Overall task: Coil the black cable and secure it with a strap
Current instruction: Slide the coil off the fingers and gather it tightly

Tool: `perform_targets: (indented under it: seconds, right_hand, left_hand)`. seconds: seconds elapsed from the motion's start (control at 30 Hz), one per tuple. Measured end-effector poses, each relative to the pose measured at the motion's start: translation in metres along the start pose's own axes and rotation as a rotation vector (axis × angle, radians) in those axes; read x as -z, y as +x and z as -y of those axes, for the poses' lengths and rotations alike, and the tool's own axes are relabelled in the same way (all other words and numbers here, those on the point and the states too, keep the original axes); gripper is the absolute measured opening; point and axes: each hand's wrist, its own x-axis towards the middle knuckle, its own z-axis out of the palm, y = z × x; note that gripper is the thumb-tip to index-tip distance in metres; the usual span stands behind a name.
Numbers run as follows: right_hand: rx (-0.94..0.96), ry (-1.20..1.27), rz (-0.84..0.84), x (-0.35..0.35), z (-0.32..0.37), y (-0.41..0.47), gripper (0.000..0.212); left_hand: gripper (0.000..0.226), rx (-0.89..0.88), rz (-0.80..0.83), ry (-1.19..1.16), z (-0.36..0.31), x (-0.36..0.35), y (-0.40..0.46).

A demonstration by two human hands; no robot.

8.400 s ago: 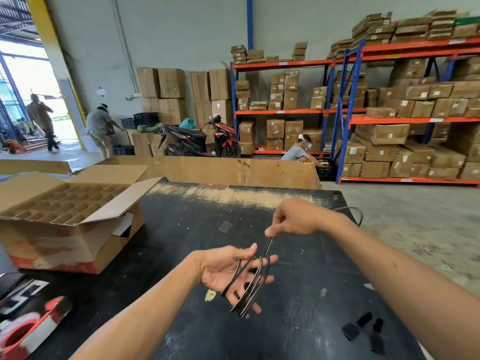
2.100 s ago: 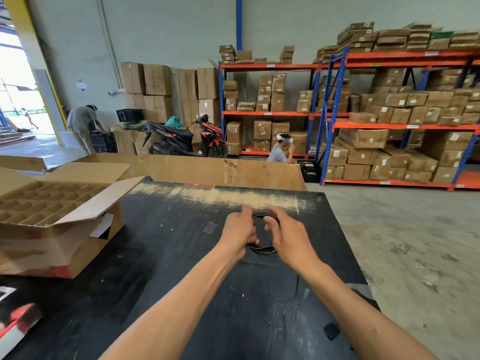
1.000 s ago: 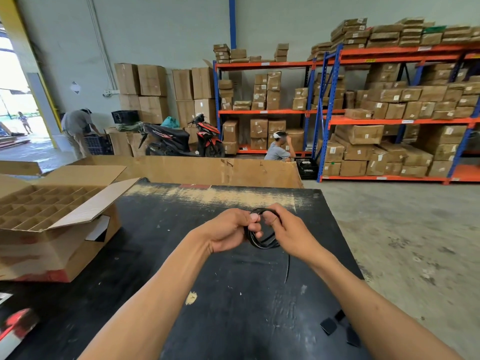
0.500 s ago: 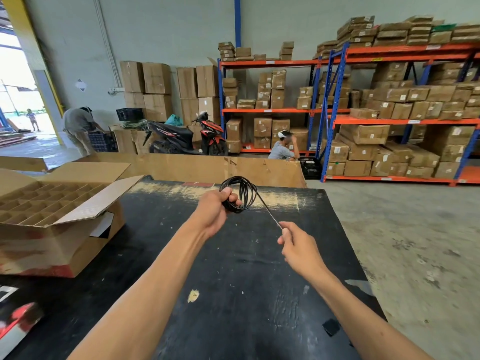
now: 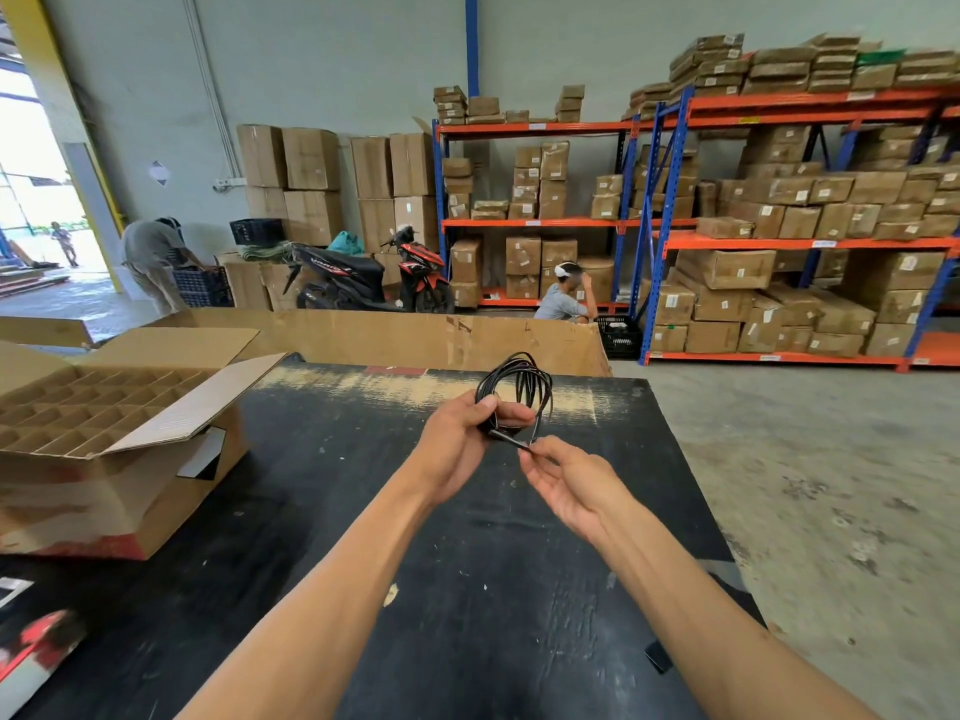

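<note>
A: What is the left hand (image 5: 457,444) doing?

B: It is clenched around the near side of the black cable (image 5: 517,392), thumb on top, holding the coil up above the middle of the black worktop (image 5: 322,491), clear of the surface. The loops stand upright beyond the fingers.

A: And the right hand (image 5: 574,483)?

B: Just near and right of the coil, palm up, fingers loosely curled. Its fingertips pinch the stiff tail end of the cable where it sticks out below the loops.

A: So which step is this?

B: I judge the winding nearly finished; only that short tail is loose. To do it well, keep the left hand's grip firm so the loops cannot spring apart, lay the tail alongside the bundle, then bind across every strand at the pinched spot.

A: How does the coil look?

B: Thin, glossy, several rounds, uneven, with one or two loops splaying to the right. It should handle springy, so slackening early would undo it.

A: Is a strap there?

B: A small dark piece lies at the near right edge of the worktop; possibly a strap, but it is too small to tell.

A: Anything else close?

B: An open cardboard box (image 5: 104,407) with dividers, at the left.
</note>
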Motion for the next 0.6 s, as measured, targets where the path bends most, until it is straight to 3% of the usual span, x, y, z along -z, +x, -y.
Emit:
perform_targets:
  seconds: [0.23, 0.43, 0.53, 0.6]
  right_hand:
    - [0.101, 0.094, -0.149, -0.005, -0.010, 0.004, 0.028]
    - [0.236, -0.635, -0.164, 0.003, -0.010, -0.006, 0.028]
    - [0.553, -1.043, -0.195, 0.011, -0.006, -0.008, 0.017]
    - [0.790, -1.318, -0.093, 0.018, -0.005, -0.008, 0.014]
  left_hand:
    - [0.032, -0.066, -0.113, -0.179, 0.015, -0.014, -0.003]
    - [0.030, -0.074, -0.313, -0.215, 0.017, -0.013, 0.008]
    - [0.031, -0.014, -0.380, -0.295, 0.014, -0.011, 0.011]
    - [0.029, 0.043, -0.421, -0.370, 0.013, -0.010, 0.013]
